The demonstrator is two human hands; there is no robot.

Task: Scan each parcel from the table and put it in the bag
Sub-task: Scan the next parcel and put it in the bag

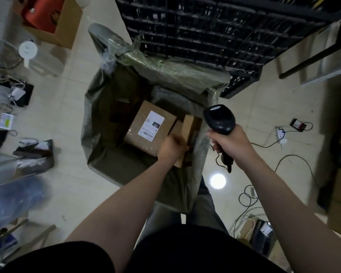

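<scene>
A large grey-green bag (pixel 98 119) stands open on the floor below me. Inside it lies a brown cardboard parcel (pixel 146 138) with a white shipping label facing up. My left hand (pixel 170 147) reaches into the bag's right side and grips a smaller brown parcel (pixel 189 127) that stands on edge beside the labelled one. My right hand (pixel 229 141) holds a black handheld barcode scanner (pixel 219 119) by its handle, just right of the bag's rim, its head pointing away from me. The scanner's cable hangs down under my fist.
A black slatted crate or rack (pixel 224 32) stands behind the bag. Cables and a power strip (pixel 280 133) lie on the floor at right. Cardboard boxes (pixel 53 30), a dark box (pixel 37 154) and clutter crowd the left side. A lamp's reflection shines on the floor tiles.
</scene>
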